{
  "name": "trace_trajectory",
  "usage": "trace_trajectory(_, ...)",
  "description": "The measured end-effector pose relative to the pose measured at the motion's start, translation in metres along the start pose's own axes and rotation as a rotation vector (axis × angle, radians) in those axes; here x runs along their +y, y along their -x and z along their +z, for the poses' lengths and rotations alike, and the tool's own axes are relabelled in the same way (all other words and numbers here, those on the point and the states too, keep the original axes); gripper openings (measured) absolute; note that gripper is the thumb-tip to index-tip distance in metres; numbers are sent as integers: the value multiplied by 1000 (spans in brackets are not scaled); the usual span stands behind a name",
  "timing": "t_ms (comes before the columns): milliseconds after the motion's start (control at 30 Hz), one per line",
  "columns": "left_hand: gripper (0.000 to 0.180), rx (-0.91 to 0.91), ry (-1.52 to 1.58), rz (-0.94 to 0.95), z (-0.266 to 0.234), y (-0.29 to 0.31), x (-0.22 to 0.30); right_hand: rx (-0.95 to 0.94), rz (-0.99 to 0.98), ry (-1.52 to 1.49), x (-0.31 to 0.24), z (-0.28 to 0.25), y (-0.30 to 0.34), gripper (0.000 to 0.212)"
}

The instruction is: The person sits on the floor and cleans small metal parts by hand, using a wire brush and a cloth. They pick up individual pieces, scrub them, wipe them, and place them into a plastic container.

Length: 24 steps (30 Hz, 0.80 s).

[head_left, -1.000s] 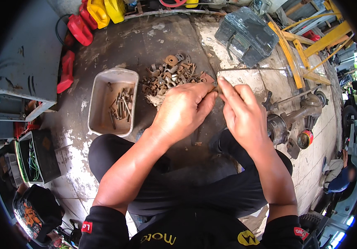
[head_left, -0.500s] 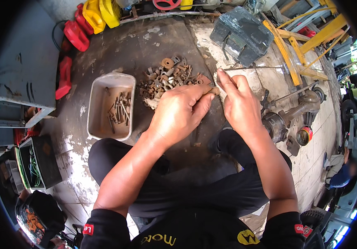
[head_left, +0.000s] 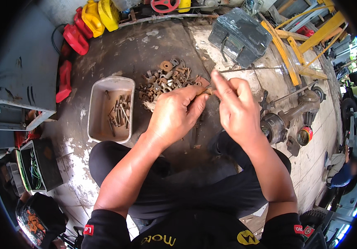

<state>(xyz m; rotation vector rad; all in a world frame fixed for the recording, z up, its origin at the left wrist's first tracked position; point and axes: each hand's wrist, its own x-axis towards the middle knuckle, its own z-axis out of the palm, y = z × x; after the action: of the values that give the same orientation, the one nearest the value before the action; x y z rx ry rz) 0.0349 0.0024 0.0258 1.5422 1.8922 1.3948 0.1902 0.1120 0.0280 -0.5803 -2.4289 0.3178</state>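
Observation:
My left hand (head_left: 177, 110) pinches a small rusty metal piece (head_left: 207, 91) between thumb and forefinger; its exact kind is too covered to tell. Close beside it is my right hand (head_left: 238, 110), fingers curled in with the forefinger lying straighter; its thumb and whatever it grips are hidden. Beyond my hands, a heap of rusty nuts, washers and brackets (head_left: 166, 79) is spread on the dark floor. To the left stands a grey plastic tub (head_left: 91, 112) with several rusty bolts (head_left: 120, 112) inside.
A black toolbox (head_left: 240, 35) stands far right beside a yellow frame (head_left: 282, 50). A greasy axle-like part (head_left: 297, 112) and a small can (head_left: 304, 135) lie on the right. Red and yellow jerrycans (head_left: 91, 18) line the back left. Another person (head_left: 339, 174) is at far right.
Both hands have shifted slightly to the left, still close together. The right hand has turned a little, and less of the rusty piece shows between them.

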Motion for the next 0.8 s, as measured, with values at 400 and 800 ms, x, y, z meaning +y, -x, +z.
trace_trajectory(400, 26, -25, 220, -205, 0, 1, 1, -6, 322, -634, 0, -7, -3, 57)
trace_trajectory(800, 25, -52, 277, -50, 14, 5, -13, -131, 470, -1004, -13, -18, -1, 52)
